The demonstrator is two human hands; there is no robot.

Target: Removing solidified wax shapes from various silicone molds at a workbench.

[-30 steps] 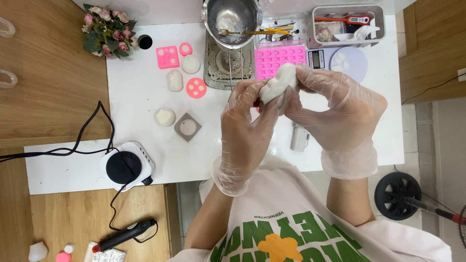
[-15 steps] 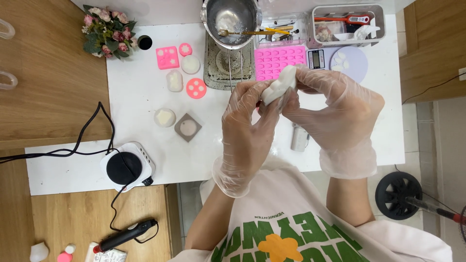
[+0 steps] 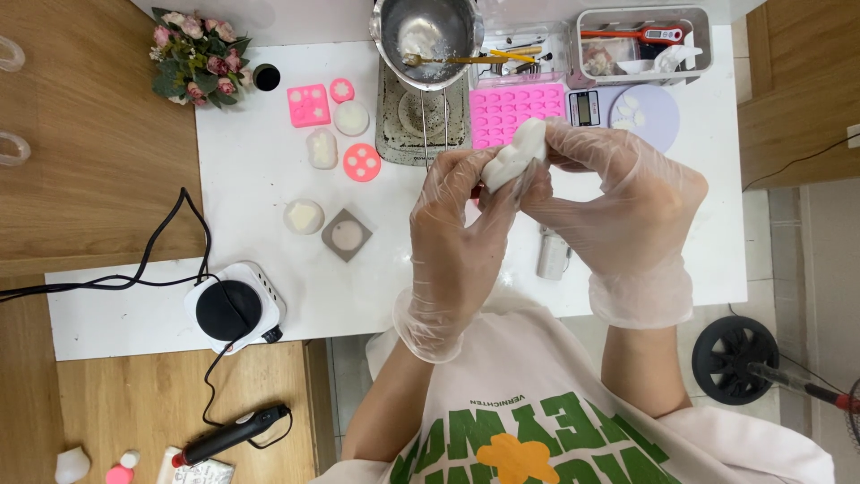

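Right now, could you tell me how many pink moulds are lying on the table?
4: a square mould, a small round mould, a round three-hole mould, and a large tray mould behind the hands; others may be hidden.

Before you stands a white table [image 3: 269, 179], and on it lie a flower bunch [image 3: 197, 56], pink moulds [image 3: 309, 105], a pink tray mould [image 3: 515, 109], a metal pot [image 3: 427, 36] on a stand, a small hotplate [image 3: 233, 309] and a lilac disc [image 3: 643, 116].
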